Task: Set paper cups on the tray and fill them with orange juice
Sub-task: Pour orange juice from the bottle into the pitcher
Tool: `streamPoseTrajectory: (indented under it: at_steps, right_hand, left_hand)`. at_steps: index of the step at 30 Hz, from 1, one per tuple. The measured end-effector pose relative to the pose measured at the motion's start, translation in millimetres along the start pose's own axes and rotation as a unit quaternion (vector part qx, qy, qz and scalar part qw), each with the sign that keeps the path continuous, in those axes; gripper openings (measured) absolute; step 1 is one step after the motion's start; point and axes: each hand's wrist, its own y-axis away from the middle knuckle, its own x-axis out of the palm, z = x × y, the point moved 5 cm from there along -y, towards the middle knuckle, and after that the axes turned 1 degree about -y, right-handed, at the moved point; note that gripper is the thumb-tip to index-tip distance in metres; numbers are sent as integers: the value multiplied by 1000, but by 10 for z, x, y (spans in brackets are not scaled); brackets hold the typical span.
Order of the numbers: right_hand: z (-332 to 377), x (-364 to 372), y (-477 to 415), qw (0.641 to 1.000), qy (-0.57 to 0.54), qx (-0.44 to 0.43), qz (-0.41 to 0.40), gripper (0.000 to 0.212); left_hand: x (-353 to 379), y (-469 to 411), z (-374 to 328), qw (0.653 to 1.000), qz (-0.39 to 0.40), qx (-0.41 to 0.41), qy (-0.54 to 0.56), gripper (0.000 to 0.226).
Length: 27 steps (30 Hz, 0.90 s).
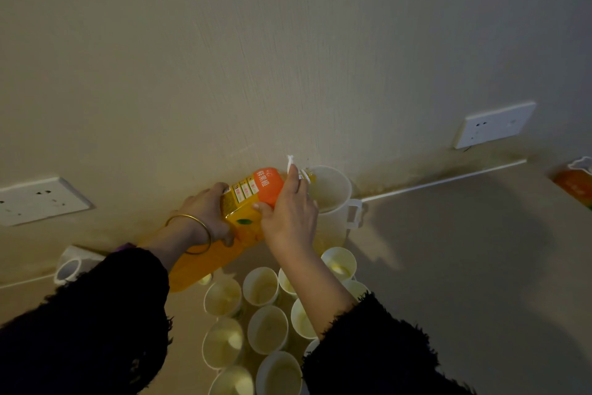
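Several paper cups (267, 329) sit clustered nearest you on the worktop (448, 250), open-side up. Beyond them, both your hands hold the orange juice bottle (246, 212) tilted: left hand (208, 213) fingers clamped on its body, right hand (290, 215) wrapped near the neck. Its mouth sits over the white jug (333, 202) by the wall (288, 58).

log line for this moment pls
left hand + right hand: hold juice bottle | tipped into white pitcher | paper cups wait below
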Motion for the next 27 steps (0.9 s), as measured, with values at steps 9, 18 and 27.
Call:
streamPoseTrajectory:
  at_steps: [9,18,27]
  right_hand:
    - [-2,-2,-6,1000,-8,6,0,97]
    - [-3,-14,1,1000,-12,4,-3,97]
    - [2,-13,8,1000,-11,4,-1,96]
  left_hand:
    - [-11,-2,-2,1000,-2,0,-3,114]
    - [-11,0,-4,1000,1,-1,-4,114]
    - [-8,0,-4,1000,3,-10,-6,116]
